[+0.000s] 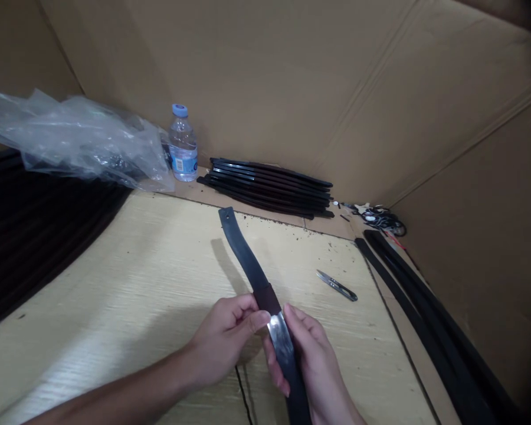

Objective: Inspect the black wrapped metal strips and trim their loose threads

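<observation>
A long black strap (243, 247) with a small hole near its far end rises from my hands. Around it sits a dark brown sleeve (266, 298), and just below that a shiny silvery stretch shows on the strap. My left hand (230, 330) pinches the sleeve's lower left edge between thumb and fingers. My right hand (307, 348) is wrapped round the strap from the right, its thumb along the edge and fingers beneath. A thin black cord (243, 394) hangs below my left hand.
Thread snips (337, 285) lie on the pale table (168, 254) to the right. Behind are a stack of dark strips (269, 188), a water bottle (183, 147) and clear plastic (84, 139). Dark strips (35, 224) fill the left; black straps (420, 301) lie right. Cardboard walls (256, 77) enclose the table.
</observation>
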Demonstrator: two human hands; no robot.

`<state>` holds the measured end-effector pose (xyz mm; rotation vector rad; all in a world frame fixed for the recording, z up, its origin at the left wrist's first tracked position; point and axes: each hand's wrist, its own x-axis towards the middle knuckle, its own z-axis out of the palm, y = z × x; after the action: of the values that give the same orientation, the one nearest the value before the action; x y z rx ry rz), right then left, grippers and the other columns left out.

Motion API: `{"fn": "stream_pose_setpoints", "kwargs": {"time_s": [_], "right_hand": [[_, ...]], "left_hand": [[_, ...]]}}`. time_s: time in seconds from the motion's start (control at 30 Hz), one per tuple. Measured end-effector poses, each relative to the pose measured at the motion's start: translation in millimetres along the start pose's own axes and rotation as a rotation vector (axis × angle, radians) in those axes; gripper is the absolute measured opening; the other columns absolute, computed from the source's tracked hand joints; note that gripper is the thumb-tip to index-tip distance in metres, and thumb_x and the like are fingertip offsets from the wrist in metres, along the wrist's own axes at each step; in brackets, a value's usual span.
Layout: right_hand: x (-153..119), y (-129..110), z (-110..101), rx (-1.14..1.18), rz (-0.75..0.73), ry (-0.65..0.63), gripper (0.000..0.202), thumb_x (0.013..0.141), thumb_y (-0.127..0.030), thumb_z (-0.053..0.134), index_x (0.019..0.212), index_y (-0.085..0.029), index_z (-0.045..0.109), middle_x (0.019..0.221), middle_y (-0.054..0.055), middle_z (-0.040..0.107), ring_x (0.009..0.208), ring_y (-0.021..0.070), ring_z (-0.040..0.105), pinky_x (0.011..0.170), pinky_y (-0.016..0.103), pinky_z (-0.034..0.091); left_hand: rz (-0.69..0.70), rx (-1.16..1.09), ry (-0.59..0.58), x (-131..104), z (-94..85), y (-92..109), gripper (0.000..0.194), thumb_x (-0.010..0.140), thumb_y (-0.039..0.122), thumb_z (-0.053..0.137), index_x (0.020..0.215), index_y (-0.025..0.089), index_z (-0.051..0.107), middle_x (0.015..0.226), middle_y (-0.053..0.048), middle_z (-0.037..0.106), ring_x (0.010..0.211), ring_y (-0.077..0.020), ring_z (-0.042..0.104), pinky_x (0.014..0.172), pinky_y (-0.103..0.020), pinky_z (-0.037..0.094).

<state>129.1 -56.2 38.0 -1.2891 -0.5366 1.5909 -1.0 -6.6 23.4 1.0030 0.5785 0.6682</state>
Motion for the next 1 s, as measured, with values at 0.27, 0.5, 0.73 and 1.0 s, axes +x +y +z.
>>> {"fn": "stream_pose_setpoints", "kwargs": {"time_s": [0.27, 0.5, 0.73, 1.0], "right_hand": [[-1.5, -0.1, -4.7, 0.079, -0.036, -0.092, 0.030, 0.085, -0.041, 0.057, 0.072, -0.018, 0.044, 0.059, 0.002, 0.064, 0.036, 0.0052, 0.046, 0.033, 0.013, 0.034], [-6.1, -6.7, -9.7, 0.181, 0.055, -0.157, 0.029, 0.079, -0.033, 0.068, 0.070, -0.016, 0.046, 0.066, 0.005, 0.066, 0.052, 0.0080, 0.055, 0.047, 0.016, 0.040], [-8.1, -2.8, -9.8, 0.211, 0.051, -0.119, 0.037, 0.064, -0.027, 0.081, 0.078, -0.020, 0.048, 0.061, -0.003, 0.060, 0.045, 0.0060, 0.044, 0.033, 0.011, 0.036], [-5.5, -1.2, -5.8, 0.186, 0.032, -0.233, 0.035, 0.059, -0.018, 0.084, 0.079, -0.015, 0.055, 0.056, -0.007, 0.054, 0.044, 0.0038, 0.043, 0.040, 0.020, 0.054]], "left_hand": [[0.006, -0.054, 0.042, 2.0, -4.8, -2.2, 0.024, 0.083, 0.030, 0.059, 0.068, 0.013, 0.052, 0.061, -0.004, 0.064, 0.057, -0.0148, 0.062, 0.057, -0.025, 0.044], [-0.012, -0.135, 0.004, 1.3, -5.4, -2.5, 0.022, 0.084, 0.026, 0.059, 0.068, 0.014, 0.050, 0.061, -0.002, 0.062, 0.055, -0.0146, 0.061, 0.054, -0.025, 0.043], [-0.031, -0.154, 0.063, 3.4, -5.7, -1.9, 0.030, 0.076, 0.032, 0.068, 0.062, 0.014, 0.049, 0.057, 0.001, 0.058, 0.052, -0.0091, 0.053, 0.053, -0.020, 0.037], [-0.125, -0.236, 0.002, 1.7, -5.1, 2.4, 0.031, 0.062, 0.032, 0.080, 0.067, 0.011, 0.057, 0.063, -0.001, 0.059, 0.055, -0.0095, 0.053, 0.051, -0.019, 0.036]]}}
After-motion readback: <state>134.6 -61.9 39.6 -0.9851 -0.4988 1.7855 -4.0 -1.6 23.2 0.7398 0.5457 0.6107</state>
